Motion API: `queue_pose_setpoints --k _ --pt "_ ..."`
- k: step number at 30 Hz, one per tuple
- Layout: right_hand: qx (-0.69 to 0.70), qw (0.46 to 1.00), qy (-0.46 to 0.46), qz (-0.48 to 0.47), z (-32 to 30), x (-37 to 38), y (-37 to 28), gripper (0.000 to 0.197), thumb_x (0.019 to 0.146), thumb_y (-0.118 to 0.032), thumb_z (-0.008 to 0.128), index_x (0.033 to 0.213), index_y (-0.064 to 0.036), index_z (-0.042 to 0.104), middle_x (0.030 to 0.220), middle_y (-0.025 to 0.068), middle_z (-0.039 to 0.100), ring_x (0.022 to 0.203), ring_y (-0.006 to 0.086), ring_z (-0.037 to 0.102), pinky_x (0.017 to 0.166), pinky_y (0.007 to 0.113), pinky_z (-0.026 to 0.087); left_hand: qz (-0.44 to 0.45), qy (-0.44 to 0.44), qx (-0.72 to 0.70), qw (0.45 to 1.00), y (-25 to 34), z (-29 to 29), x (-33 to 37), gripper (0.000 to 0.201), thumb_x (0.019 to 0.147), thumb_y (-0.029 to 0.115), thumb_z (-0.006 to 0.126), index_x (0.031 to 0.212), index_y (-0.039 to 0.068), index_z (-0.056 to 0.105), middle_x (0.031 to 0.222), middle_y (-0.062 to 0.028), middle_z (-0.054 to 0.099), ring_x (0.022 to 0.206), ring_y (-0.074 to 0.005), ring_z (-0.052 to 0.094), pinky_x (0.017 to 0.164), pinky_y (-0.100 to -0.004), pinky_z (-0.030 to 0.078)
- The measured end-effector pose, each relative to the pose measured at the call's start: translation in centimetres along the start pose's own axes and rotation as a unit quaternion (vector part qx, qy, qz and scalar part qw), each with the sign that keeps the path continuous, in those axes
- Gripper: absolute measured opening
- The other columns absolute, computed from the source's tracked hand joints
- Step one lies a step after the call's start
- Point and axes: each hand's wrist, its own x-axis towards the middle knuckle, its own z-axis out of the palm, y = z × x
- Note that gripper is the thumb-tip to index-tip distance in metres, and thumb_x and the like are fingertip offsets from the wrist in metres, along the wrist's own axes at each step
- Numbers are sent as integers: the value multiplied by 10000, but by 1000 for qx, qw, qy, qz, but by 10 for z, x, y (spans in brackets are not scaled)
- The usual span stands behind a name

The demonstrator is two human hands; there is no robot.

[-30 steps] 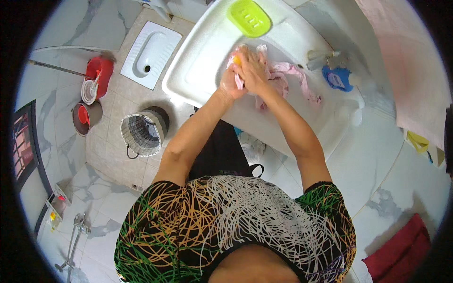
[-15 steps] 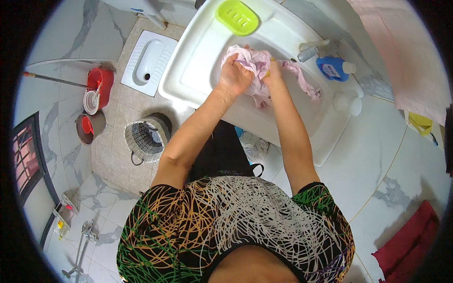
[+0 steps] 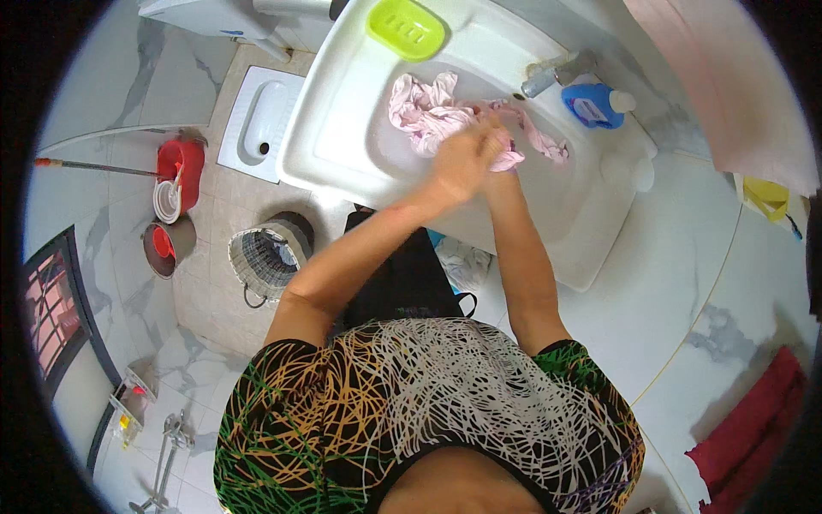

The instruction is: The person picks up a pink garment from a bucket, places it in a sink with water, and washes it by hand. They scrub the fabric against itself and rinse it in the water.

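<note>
A wet pink cloth (image 3: 425,117) lies bunched in the basin of the white sink (image 3: 321,128). My left hand (image 3: 467,158) is closed on part of it, slightly smeared by motion, and crosses over my right hand (image 3: 503,178). A fold of cloth pokes out between the two hands. Most of my right hand's fingers are hidden behind the left hand and the cloth, and it appears to grip the same bunch. One twisted end of the cloth trails right across the basin, below the metal tap (image 3: 548,77).
A green soap dish (image 3: 406,30) sits on the sink's far left rim. At the right rim stand a blue bottle (image 3: 592,104) and a white container (image 3: 629,167). A wicker basket (image 3: 267,255), a red bucket (image 3: 190,163) and a squat toilet (image 3: 260,120) are to the left.
My left hand has swung right and nearer, from beside the cloth to over my right hand. The cloth's bulk now spreads out to the left in the basin.
</note>
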Motion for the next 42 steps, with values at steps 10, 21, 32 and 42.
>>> queue_pose_setpoints --k 10,21,32,42 --pt "-363 917 -30 -165 100 10 -107 328 823 -237 586 1091 -55 532 1058 182 565 979 347 541 807 461 417 -16 -94 -880 466 -105 4 32 430 948 421 367 1237 111 436 1213 -97 493 1142 -245 476 945 -390 424" --pt "-517 851 -78 -53 56 34 -71 406 799 -359 558 1107 -98 522 1036 187 588 983 353 546 852 471 396 -275 93 -790 540 -57 28 26 528 940 498 319 1281 111 429 1234 -90 521 1121 -261 508 976 -400 404" --pt "275 901 132 308 -10 45 -22 164 815 -88 572 973 -57 539 874 77 599 804 227 586 665 364 482 -367 67 -418 828 -51 25 28 158 856 108 591 968 -4 595 769 -73 624 555 -128 575 494 -301 509" --pt "323 909 139 224 -7 -8 -44 348 921 -384 443 1070 -82 530 963 77 598 862 210 589 718 333 506 -398 211 -493 744 -23 69 46 323 901 112 330 1152 -35 471 1061 -148 571 899 -246 586 802 -386 492"
